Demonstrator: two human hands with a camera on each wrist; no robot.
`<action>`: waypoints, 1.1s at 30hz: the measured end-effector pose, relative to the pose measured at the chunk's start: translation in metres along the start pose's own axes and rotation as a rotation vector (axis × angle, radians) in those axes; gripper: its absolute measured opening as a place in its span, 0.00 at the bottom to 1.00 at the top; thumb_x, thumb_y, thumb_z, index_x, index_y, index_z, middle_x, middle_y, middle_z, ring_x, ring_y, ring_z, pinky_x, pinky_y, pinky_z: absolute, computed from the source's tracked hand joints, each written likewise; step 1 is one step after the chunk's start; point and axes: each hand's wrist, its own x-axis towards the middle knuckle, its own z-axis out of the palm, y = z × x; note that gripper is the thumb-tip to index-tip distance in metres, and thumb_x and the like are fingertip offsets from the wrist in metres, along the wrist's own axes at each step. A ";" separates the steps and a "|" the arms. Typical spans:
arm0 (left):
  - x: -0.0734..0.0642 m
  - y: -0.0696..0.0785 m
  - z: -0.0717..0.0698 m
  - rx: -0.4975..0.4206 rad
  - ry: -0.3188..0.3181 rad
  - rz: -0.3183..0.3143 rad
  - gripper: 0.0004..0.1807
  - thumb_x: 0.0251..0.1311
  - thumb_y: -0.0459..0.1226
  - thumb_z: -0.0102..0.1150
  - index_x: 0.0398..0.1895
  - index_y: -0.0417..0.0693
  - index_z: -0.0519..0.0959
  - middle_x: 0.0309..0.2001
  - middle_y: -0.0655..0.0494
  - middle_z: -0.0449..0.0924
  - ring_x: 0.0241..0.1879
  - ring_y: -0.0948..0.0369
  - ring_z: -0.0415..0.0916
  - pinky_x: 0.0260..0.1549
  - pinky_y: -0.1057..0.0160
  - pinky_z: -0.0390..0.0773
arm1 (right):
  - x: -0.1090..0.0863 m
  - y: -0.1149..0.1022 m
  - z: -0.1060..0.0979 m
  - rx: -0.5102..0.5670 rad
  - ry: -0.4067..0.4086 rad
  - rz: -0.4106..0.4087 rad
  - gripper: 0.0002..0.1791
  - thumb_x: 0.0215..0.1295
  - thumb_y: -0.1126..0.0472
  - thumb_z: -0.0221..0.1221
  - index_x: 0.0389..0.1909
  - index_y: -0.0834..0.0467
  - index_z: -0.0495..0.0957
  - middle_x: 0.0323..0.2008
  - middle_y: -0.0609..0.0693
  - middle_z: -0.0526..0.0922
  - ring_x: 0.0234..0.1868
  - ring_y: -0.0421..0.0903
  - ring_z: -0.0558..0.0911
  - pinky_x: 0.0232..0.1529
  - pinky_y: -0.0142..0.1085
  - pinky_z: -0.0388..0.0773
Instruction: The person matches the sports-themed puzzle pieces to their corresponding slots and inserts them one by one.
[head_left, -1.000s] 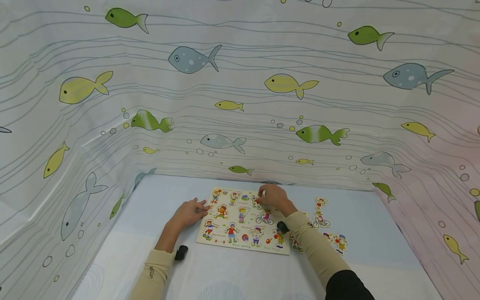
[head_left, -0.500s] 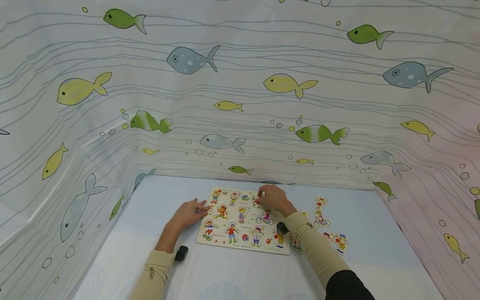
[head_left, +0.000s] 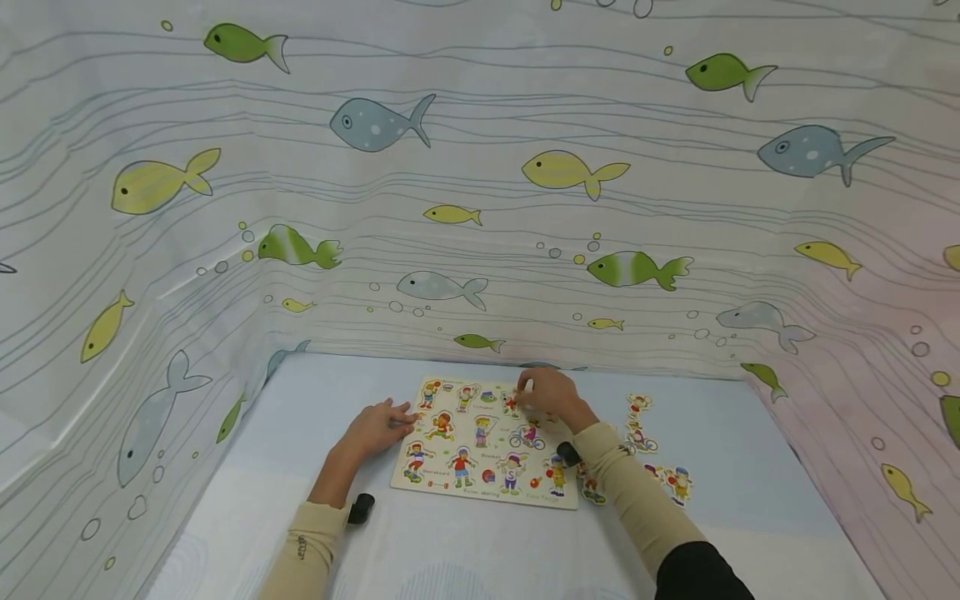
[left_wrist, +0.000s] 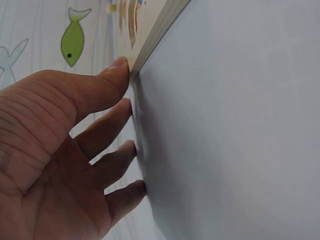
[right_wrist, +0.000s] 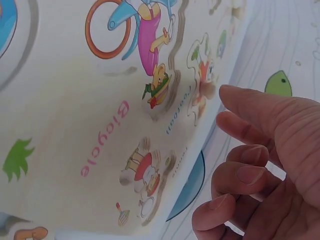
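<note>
A pale wooden puzzle board [head_left: 465, 454] lies on the table with several sports figures on it. At its left edge my left hand [head_left: 377, 427] is spread. In the left wrist view that thumb [left_wrist: 117, 75] touches the board's corner, the other fingers reaching down to the table. My right hand [head_left: 550, 393] is at the top right of the board, over the football player puzzle piece [right_wrist: 204, 75]. Thumb and forefinger come together at this piece, and its other fingers [right_wrist: 250, 175] are curled. The fingertip contact is partly hidden. A bicycle figure [right_wrist: 152, 45] lies nearby.
Loose figure pieces [head_left: 680, 487] lie right of the board, some hidden behind the right forearm. Another group of loose pieces [head_left: 640, 425] sits farther back. Fish-printed sheeting [head_left: 450, 250] rises behind and beside the white table [head_left: 420, 550].
Both hands keep nearly the same place and pose on the board. The whole head view has shifted slightly.
</note>
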 end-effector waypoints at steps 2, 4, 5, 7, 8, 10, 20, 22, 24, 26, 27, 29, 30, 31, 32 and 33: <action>0.000 0.000 0.000 -0.003 -0.001 0.000 0.16 0.63 0.40 0.65 0.53 0.47 0.83 0.65 0.48 0.72 0.71 0.40 0.56 0.68 0.37 0.54 | 0.000 0.001 -0.002 0.017 0.002 0.000 0.10 0.65 0.48 0.65 0.40 0.49 0.84 0.32 0.45 0.82 0.17 0.45 0.77 0.14 0.35 0.68; 0.000 0.000 -0.001 -0.002 -0.003 0.003 0.16 0.63 0.40 0.65 0.53 0.47 0.83 0.65 0.48 0.71 0.71 0.39 0.55 0.67 0.37 0.54 | -0.001 0.002 -0.003 0.037 0.000 0.004 0.10 0.65 0.48 0.65 0.41 0.50 0.84 0.31 0.45 0.82 0.15 0.47 0.79 0.11 0.34 0.66; 0.000 0.000 -0.001 -0.006 -0.004 0.001 0.16 0.63 0.40 0.65 0.53 0.47 0.83 0.65 0.48 0.71 0.71 0.40 0.55 0.68 0.37 0.54 | -0.001 0.003 -0.004 0.046 -0.003 0.005 0.10 0.65 0.48 0.65 0.41 0.50 0.83 0.29 0.45 0.81 0.15 0.49 0.80 0.11 0.34 0.66; -0.001 0.001 -0.001 -0.004 -0.004 0.004 0.16 0.63 0.40 0.65 0.53 0.47 0.83 0.65 0.48 0.71 0.71 0.39 0.55 0.68 0.37 0.54 | -0.002 0.004 -0.005 0.053 -0.013 0.006 0.11 0.66 0.48 0.64 0.41 0.50 0.83 0.23 0.47 0.81 0.15 0.50 0.80 0.10 0.33 0.63; -0.001 0.001 -0.002 -0.002 -0.004 0.006 0.16 0.63 0.40 0.64 0.53 0.47 0.83 0.65 0.48 0.71 0.71 0.39 0.55 0.68 0.37 0.54 | -0.003 0.004 -0.006 0.049 -0.017 0.010 0.11 0.66 0.48 0.64 0.41 0.49 0.83 0.21 0.47 0.81 0.15 0.50 0.80 0.10 0.33 0.63; -0.002 0.001 -0.002 0.001 -0.005 0.008 0.16 0.63 0.40 0.64 0.53 0.47 0.83 0.65 0.48 0.71 0.71 0.39 0.55 0.67 0.36 0.54 | -0.004 0.005 -0.007 0.045 -0.018 0.015 0.11 0.66 0.47 0.64 0.42 0.49 0.83 0.18 0.49 0.81 0.15 0.50 0.80 0.11 0.33 0.63; -0.003 0.003 -0.004 0.010 -0.007 -0.001 0.16 0.63 0.39 0.65 0.53 0.46 0.84 0.65 0.47 0.71 0.70 0.39 0.56 0.67 0.37 0.55 | -0.010 0.003 -0.014 0.018 -0.001 -0.011 0.08 0.65 0.51 0.64 0.40 0.48 0.83 0.18 0.47 0.80 0.17 0.48 0.80 0.15 0.35 0.67; -0.003 0.004 -0.004 0.008 -0.006 -0.003 0.16 0.63 0.39 0.65 0.53 0.46 0.84 0.65 0.47 0.72 0.71 0.39 0.56 0.68 0.38 0.55 | -0.011 0.002 -0.015 0.017 0.001 -0.015 0.07 0.65 0.51 0.65 0.40 0.48 0.83 0.19 0.44 0.78 0.17 0.47 0.80 0.15 0.35 0.67; -0.003 0.004 -0.004 0.010 -0.004 0.002 0.15 0.63 0.39 0.64 0.52 0.45 0.84 0.64 0.47 0.72 0.70 0.39 0.56 0.67 0.38 0.55 | -0.013 0.001 -0.016 0.016 0.002 -0.016 0.07 0.65 0.51 0.65 0.40 0.48 0.83 0.18 0.43 0.78 0.16 0.46 0.79 0.15 0.35 0.67; -0.003 0.005 -0.004 0.002 -0.003 -0.004 0.16 0.63 0.39 0.65 0.53 0.45 0.83 0.64 0.47 0.72 0.71 0.39 0.56 0.68 0.38 0.55 | -0.014 0.000 -0.017 0.015 0.003 -0.016 0.07 0.65 0.51 0.65 0.40 0.48 0.83 0.18 0.43 0.78 0.16 0.45 0.78 0.14 0.34 0.66; -0.003 0.005 -0.004 0.001 -0.003 -0.005 0.16 0.63 0.39 0.65 0.53 0.45 0.83 0.64 0.47 0.71 0.71 0.40 0.56 0.68 0.38 0.54 | -0.015 0.000 -0.018 0.013 0.006 -0.016 0.07 0.65 0.51 0.65 0.40 0.49 0.83 0.18 0.44 0.78 0.15 0.44 0.77 0.14 0.34 0.66; -0.003 0.004 -0.003 0.004 -0.001 0.003 0.16 0.63 0.39 0.65 0.52 0.45 0.83 0.64 0.46 0.72 0.70 0.39 0.56 0.67 0.37 0.55 | -0.016 0.001 -0.018 0.012 0.011 -0.017 0.08 0.65 0.51 0.65 0.40 0.49 0.83 0.17 0.47 0.79 0.14 0.43 0.76 0.14 0.34 0.64; -0.003 0.004 -0.003 0.002 -0.004 0.000 0.16 0.63 0.39 0.65 0.53 0.45 0.83 0.64 0.47 0.72 0.70 0.39 0.56 0.68 0.38 0.54 | -0.017 0.001 -0.018 0.010 0.014 -0.018 0.08 0.65 0.51 0.65 0.40 0.49 0.83 0.17 0.48 0.80 0.14 0.42 0.75 0.14 0.34 0.63; -0.003 0.004 -0.003 -0.001 -0.006 -0.005 0.16 0.63 0.39 0.65 0.53 0.46 0.83 0.64 0.47 0.72 0.71 0.39 0.56 0.68 0.38 0.54 | -0.018 0.002 -0.019 0.011 0.017 -0.018 0.08 0.65 0.51 0.65 0.40 0.49 0.83 0.17 0.49 0.80 0.14 0.42 0.74 0.14 0.34 0.63; -0.002 0.004 -0.003 0.000 -0.008 -0.006 0.16 0.63 0.39 0.65 0.53 0.46 0.83 0.64 0.47 0.72 0.71 0.39 0.56 0.68 0.38 0.54 | -0.019 0.003 -0.019 0.008 0.022 -0.018 0.08 0.65 0.51 0.65 0.40 0.49 0.83 0.17 0.49 0.80 0.14 0.42 0.74 0.14 0.34 0.62; -0.002 0.004 -0.003 0.001 -0.009 -0.005 0.16 0.63 0.39 0.64 0.53 0.46 0.83 0.64 0.47 0.72 0.71 0.39 0.56 0.68 0.38 0.54 | -0.019 0.003 -0.019 0.007 0.028 -0.018 0.07 0.64 0.51 0.65 0.39 0.49 0.83 0.17 0.49 0.80 0.14 0.42 0.73 0.14 0.34 0.63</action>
